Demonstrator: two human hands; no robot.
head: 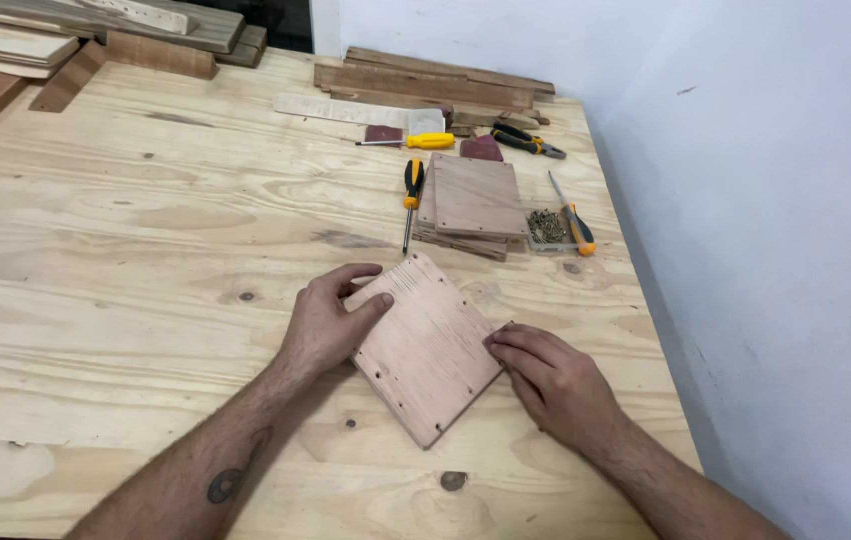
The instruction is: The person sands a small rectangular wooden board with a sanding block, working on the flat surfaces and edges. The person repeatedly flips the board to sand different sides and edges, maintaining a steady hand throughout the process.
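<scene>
Plywood panel flat on bench: left hand fingers spread on its left edge, right hand fingers pressed together at its right edge; panel stack beyond

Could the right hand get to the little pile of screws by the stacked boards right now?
Probably yes: the right hand rests on the drilled plywood panel, and only bare light wooden tabletop lies between it and the brass-coloured screw pile.

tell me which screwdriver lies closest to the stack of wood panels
The black-and-orange screwdriver lying along the left edge of the stack. The yellow-handled one lies farther back, crosswise.
</scene>
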